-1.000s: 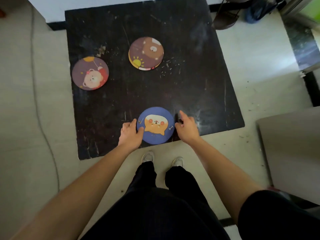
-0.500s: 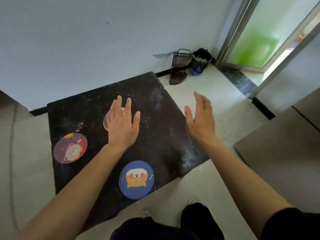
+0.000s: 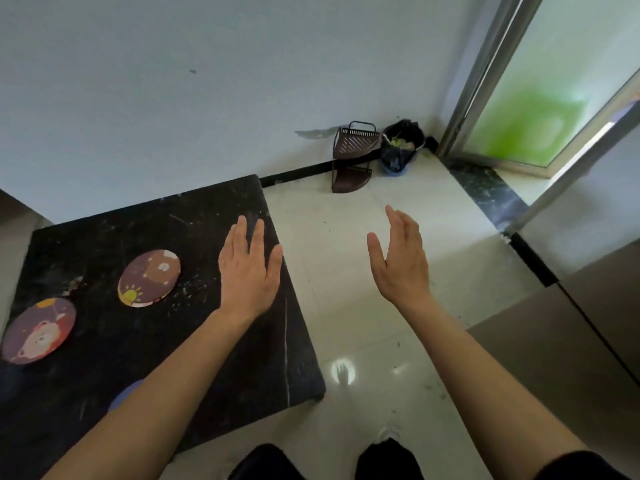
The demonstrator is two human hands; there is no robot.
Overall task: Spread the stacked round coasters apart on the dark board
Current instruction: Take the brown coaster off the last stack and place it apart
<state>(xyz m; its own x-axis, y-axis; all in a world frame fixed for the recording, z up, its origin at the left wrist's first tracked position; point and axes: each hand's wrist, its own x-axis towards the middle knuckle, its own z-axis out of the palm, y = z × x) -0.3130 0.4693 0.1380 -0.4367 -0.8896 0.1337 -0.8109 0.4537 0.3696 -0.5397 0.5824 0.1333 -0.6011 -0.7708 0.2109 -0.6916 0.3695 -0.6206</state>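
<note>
The dark board (image 3: 194,216) lies on the floor at the left. Three round coasters rest apart on it: a brown one with a sun (image 3: 149,278) in the middle, a purple one with a bear (image 3: 38,330) at the far left, and a blue one (image 3: 126,393) mostly hidden under my left forearm. My left hand (image 3: 247,268) hovers flat and empty above the board's right edge. Over the pale floor to the right, my right hand (image 3: 400,261) is raised with fingers apart and holds nothing.
A white wall runs behind the board. A dark corner rack (image 3: 353,157) and a small bin with a black bag (image 3: 401,147) stand in the corner. A glass door frame (image 3: 485,77) is at the right, and a grey panel (image 3: 571,341) lies low right.
Both hands have let go of the blue coaster and lifted off the board. The view has swung up and to the right, so the board now sits at the left.
</note>
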